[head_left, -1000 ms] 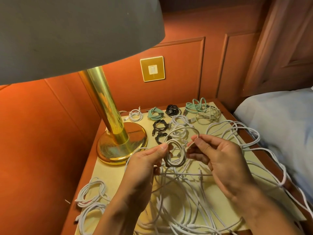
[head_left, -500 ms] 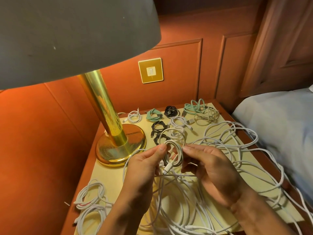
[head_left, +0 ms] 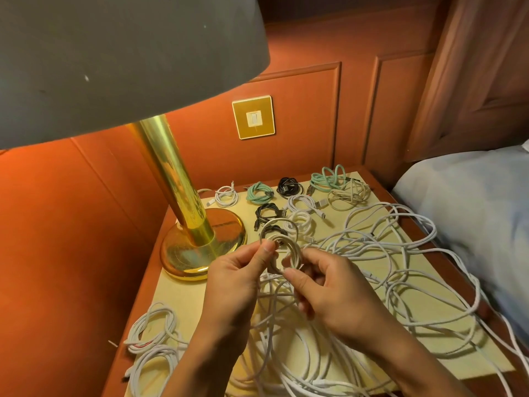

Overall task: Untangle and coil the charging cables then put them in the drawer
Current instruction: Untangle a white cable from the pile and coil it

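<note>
A small coil of white cable (head_left: 287, 249) is held up over the nightstand between both hands. My left hand (head_left: 237, 282) pinches its left side with thumb and forefinger. My right hand (head_left: 329, 290) grips its lower right side. Below and to the right sprawls a large tangle of white cables (head_left: 372, 282) on the pale mat (head_left: 183, 293). Finished coils lie at the back: white (head_left: 226, 196), mint green (head_left: 259, 193), black (head_left: 289, 187), a larger mint one (head_left: 327, 177) and a beige one (head_left: 347, 197). More black coils (head_left: 267, 212) sit behind the held coil. No drawer is visible.
A brass lamp (head_left: 200, 239) with a wide grey shade (head_left: 114, 58) stands at the left of the nightstand. Loose white coils (head_left: 151, 330) lie at the front left. A bed with blue sheet (head_left: 472, 213) borders the right. A gold wall switch (head_left: 253, 117) is behind.
My right hand has come down from the coil's top right to its lower right, winding the cable end around. The coil looks tighter, and my left hand keeps its pinch.
</note>
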Action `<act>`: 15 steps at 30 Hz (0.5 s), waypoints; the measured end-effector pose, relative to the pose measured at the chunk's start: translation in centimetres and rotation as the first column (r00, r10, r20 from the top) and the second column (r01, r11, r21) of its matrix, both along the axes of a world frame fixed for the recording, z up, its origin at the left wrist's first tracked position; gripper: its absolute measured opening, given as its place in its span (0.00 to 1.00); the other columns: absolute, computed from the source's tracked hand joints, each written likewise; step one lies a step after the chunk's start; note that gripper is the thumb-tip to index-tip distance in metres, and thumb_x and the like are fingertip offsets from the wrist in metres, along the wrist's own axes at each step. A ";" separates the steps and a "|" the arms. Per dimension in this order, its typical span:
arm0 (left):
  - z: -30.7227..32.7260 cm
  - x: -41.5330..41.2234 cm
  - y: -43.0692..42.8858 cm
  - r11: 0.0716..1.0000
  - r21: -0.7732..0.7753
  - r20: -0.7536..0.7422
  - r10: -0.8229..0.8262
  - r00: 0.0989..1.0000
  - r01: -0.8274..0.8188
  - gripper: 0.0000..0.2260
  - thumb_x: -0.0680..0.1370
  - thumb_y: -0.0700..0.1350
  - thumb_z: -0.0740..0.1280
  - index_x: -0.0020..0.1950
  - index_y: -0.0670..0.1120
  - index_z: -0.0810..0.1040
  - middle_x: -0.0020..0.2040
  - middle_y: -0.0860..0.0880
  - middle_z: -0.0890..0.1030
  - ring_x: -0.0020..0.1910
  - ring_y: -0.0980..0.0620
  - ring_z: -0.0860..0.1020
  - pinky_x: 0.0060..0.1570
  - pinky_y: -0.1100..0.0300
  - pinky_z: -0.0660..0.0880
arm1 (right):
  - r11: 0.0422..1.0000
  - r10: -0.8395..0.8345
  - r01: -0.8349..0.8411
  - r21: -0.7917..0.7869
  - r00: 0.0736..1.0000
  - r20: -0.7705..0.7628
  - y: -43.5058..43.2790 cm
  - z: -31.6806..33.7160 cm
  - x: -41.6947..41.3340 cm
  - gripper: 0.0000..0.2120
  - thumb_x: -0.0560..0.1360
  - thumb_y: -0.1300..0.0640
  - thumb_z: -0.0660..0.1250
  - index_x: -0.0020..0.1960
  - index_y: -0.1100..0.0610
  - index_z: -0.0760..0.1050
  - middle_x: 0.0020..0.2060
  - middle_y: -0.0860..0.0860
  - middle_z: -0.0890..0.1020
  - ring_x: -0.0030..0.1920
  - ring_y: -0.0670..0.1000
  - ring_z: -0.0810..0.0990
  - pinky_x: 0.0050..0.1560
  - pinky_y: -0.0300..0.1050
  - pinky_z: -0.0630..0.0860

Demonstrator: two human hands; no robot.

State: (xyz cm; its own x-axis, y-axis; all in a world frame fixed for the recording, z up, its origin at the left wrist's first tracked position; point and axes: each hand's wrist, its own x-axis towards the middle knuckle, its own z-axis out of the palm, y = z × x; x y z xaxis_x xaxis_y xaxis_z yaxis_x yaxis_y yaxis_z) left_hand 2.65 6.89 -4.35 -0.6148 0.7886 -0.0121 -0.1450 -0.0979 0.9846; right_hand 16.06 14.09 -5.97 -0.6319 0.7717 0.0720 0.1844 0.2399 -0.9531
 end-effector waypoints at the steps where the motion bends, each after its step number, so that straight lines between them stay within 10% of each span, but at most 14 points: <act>1: -0.2 -0.2 0.0 1.000 -0.004 -0.019 0.015 1.000 -0.015 0.09 0.78 0.42 0.70 0.46 0.38 0.87 0.37 0.48 0.83 0.29 0.62 0.74 0.32 0.72 0.70 | 1.000 -0.001 0.001 0.007 1.000 -0.001 0.0 -0.1 0.1 0.05 0.80 0.52 0.69 0.48 0.51 0.81 0.31 0.51 0.81 0.31 0.50 0.81 0.38 0.53 0.79; 6: -0.1 -0.6 -0.1 0.993 -0.008 -0.113 0.114 0.987 -0.115 0.13 0.79 0.44 0.70 0.44 0.35 0.85 0.36 0.48 0.83 0.31 0.62 0.73 0.35 0.70 0.71 | 0.971 -0.165 0.167 0.174 0.986 -0.027 1.3 -0.3 1.2 0.08 0.80 0.56 0.69 0.55 0.47 0.85 0.33 0.47 0.83 0.31 0.43 0.80 0.36 0.40 0.78; 15: 0.9 -0.7 -0.4 0.987 -0.116 -0.248 0.081 0.965 -0.113 0.05 0.78 0.45 0.71 0.44 0.48 0.87 0.41 0.47 0.87 0.35 0.62 0.79 0.36 0.71 0.75 | 0.772 -0.484 0.542 0.333 0.840 -0.246 3.1 -0.1 2.4 0.09 0.80 0.54 0.68 0.57 0.53 0.85 0.34 0.42 0.84 0.35 0.43 0.83 0.37 0.45 0.82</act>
